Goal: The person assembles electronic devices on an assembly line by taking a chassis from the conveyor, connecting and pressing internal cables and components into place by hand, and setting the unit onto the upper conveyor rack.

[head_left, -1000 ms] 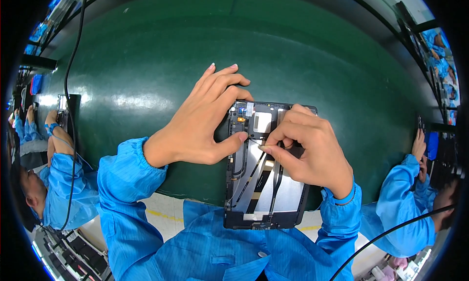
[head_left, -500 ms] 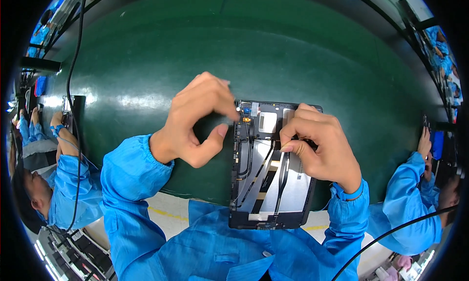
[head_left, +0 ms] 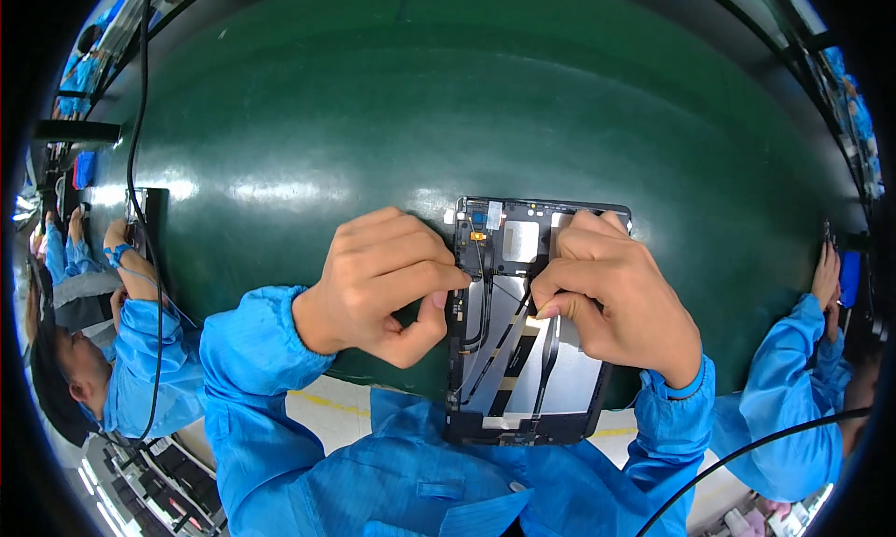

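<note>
An opened tablet [head_left: 523, 432] lies back-side up at the table's front edge, showing dark frame parts, silvery panels, black flat cables and thin wires. My left hand [head_left: 383, 285] is at its left edge, with the index fingertip on or just above the rim and the thumb a little apart. Nothing shows between those fingers. Over the tablet's right side, my right hand [head_left: 621, 299] pinches slim dark tweezers [head_left: 551, 355], which slant down toward the lower edge. Its curled fingers hide the tablet's upper right part.
The green table [head_left: 373, 117] spreads out ahead. A black cable [head_left: 140, 126] hangs at the left, and another [head_left: 765, 448] crosses at lower right. Co-workers in blue sit on both sides, one sleeve [head_left: 149, 350] at left and one [head_left: 779, 388] at right.
My left hand has come down along the tablet's left edge, its index finger now lower on the rim. My right hand keeps its pinch, shifted slightly down in the picture with the tablet.
</note>
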`<state>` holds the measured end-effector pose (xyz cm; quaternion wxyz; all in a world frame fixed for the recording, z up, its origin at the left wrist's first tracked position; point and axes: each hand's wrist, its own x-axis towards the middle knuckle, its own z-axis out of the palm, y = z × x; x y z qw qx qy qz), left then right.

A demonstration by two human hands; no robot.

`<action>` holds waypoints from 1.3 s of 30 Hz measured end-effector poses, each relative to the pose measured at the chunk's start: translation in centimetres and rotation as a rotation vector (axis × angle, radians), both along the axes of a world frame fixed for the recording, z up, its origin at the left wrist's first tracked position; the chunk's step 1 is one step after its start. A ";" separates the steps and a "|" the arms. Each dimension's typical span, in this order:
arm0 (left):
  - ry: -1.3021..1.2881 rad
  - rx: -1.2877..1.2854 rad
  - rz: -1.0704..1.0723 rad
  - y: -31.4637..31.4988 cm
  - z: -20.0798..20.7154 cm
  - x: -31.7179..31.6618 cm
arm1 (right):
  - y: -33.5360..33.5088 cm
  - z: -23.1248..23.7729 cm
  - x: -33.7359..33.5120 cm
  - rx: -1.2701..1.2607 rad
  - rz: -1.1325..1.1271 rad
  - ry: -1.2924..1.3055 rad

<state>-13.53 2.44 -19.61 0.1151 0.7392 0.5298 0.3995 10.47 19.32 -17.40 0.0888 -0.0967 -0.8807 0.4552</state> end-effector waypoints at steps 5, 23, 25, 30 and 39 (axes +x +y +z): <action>0.040 -0.149 0.077 -1.9 1.0 1.9 | 0.4 0.1 0.4 0.006 0.049 -0.031; 0.478 -0.113 0.181 -3.7 0.3 5.7 | 0.0 0.1 1.4 0.117 -0.069 0.163; 0.498 -0.121 0.179 -3.6 0.4 5.8 | 0.5 0.2 1.8 0.158 -0.087 0.177; 0.480 -0.060 0.233 -4.0 -0.4 5.7 | 1.2 -0.3 2.8 0.274 -0.183 0.100; 0.569 0.277 0.249 -4.6 0.0 5.4 | 0.5 -0.2 4.0 0.285 -0.183 0.103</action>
